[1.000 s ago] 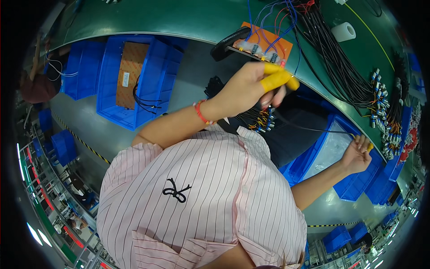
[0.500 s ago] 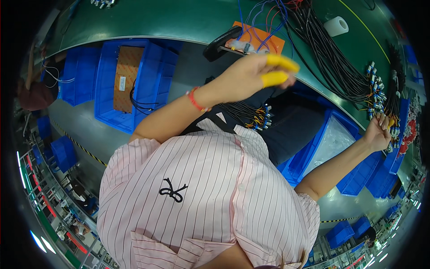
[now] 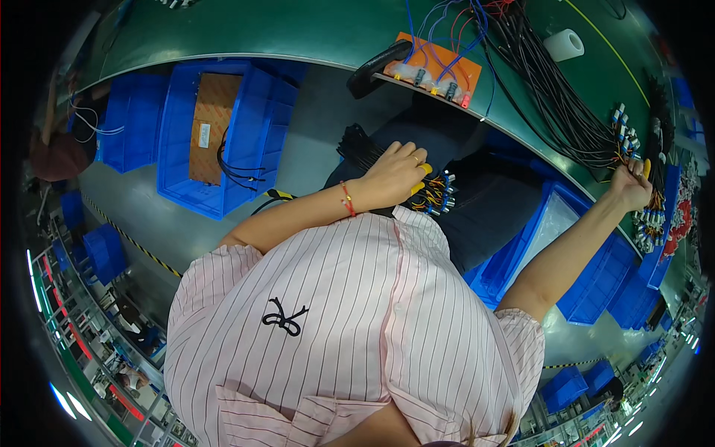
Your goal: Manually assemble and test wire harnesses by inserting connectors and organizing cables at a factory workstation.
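Lower than in the earlier frame, our left hand (image 3: 393,179) now rests over the lap cables (image 3: 357,148), while our right hand (image 3: 631,186) sits farther out, by the table's edge. The lap cables run from upper left to lower right beneath our left palm, plugs (image 3: 447,195) just past its fingertips; its fingers curl, but we cannot tell whether they clasp anything. Across the green table (image 3: 261,33), the table cables (image 3: 542,93) slant down rightward, their plug ends nearer our right hand, whose fingers bunch together; we cannot see what they pinch. Beyond lie an orange board (image 3: 468,74) and a white roll (image 3: 564,45).
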Demonstrator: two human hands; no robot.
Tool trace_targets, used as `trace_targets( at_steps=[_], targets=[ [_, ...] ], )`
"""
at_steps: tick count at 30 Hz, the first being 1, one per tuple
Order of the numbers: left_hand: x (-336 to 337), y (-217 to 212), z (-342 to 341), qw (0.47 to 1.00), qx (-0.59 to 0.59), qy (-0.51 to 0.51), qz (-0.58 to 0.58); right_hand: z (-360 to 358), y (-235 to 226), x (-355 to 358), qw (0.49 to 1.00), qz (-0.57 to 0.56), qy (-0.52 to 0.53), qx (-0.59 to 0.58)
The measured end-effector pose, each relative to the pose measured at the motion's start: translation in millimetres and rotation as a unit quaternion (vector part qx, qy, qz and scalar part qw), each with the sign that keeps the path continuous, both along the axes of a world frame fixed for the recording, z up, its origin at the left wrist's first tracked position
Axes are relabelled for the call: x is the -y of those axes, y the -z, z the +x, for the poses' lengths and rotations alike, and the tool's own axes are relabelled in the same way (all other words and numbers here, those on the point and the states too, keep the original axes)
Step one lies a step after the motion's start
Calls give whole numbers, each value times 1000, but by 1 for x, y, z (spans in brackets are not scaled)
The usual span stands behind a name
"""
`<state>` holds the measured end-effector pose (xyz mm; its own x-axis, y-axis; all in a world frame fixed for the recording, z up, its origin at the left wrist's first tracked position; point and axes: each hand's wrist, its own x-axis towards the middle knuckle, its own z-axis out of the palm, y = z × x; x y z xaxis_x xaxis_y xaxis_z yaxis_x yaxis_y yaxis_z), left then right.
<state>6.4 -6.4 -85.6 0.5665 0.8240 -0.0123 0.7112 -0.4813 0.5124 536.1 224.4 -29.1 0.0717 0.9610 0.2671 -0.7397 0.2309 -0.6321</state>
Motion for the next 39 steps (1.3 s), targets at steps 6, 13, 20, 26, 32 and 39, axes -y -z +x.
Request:
trace_targets(
  at_steps=[6, 13, 20, 26, 32, 39],
  targets=[
    [-1, 10, 5, 1000, -2, 17, 24, -118, -41, 20, 515, -42, 457, 724],
    [16, 5, -10, 990, 68, 5, -127, -264, -27, 157, 751, 44, 281, 596],
    [0, -16, -17, 951, 264, -81, -139, -337, 50, 243, 755, 17, -155, 637],
    [-19, -53, -28, 920, 301, -133, -213, -298, 30, 222, 848, -218, -167, 453],
    [-31, -57, -57, 937, 282, -167, -121, -190, 1, 196, 972, -229, 52, 9],
    [-30, -52, -49, 727, 559, -253, -308, -151, 1, 201, 939, -250, 167, -167]
  ],
)
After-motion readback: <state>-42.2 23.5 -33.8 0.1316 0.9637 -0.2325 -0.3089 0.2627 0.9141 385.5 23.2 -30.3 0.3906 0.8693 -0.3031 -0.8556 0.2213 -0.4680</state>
